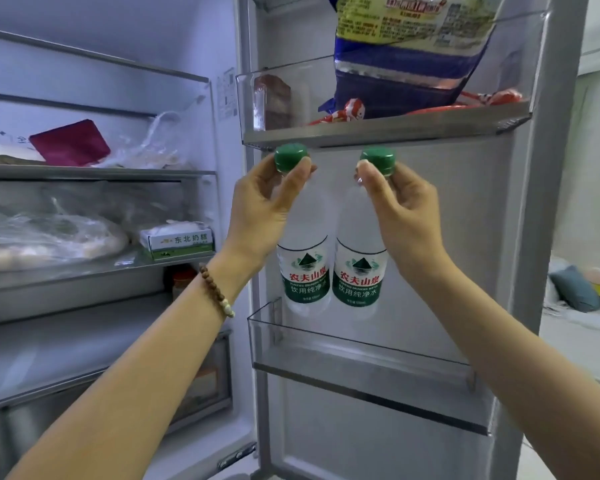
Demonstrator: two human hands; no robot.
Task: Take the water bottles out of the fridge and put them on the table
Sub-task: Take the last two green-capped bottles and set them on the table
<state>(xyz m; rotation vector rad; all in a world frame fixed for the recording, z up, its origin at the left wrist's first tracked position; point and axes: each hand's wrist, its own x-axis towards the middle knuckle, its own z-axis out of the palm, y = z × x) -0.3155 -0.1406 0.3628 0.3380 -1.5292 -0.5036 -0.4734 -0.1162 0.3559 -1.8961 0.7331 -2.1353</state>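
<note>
While the fridge door [430,237] stands open, the left hand [260,206] pinches the left water bottle [305,271] by the neck, right under its green cap [290,157], and the right hand [406,209] pinches the right water bottle [359,275] the same way. Both hang upright, labels almost touching, just over the clear lower door bin [361,344], below the upper door shelf [378,131].

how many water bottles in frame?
2. The left bottle is gripped at the neck by the left hand, the right bottle by the right hand, side by side in front of the fridge door. More could be hidden deeper inside.
</note>
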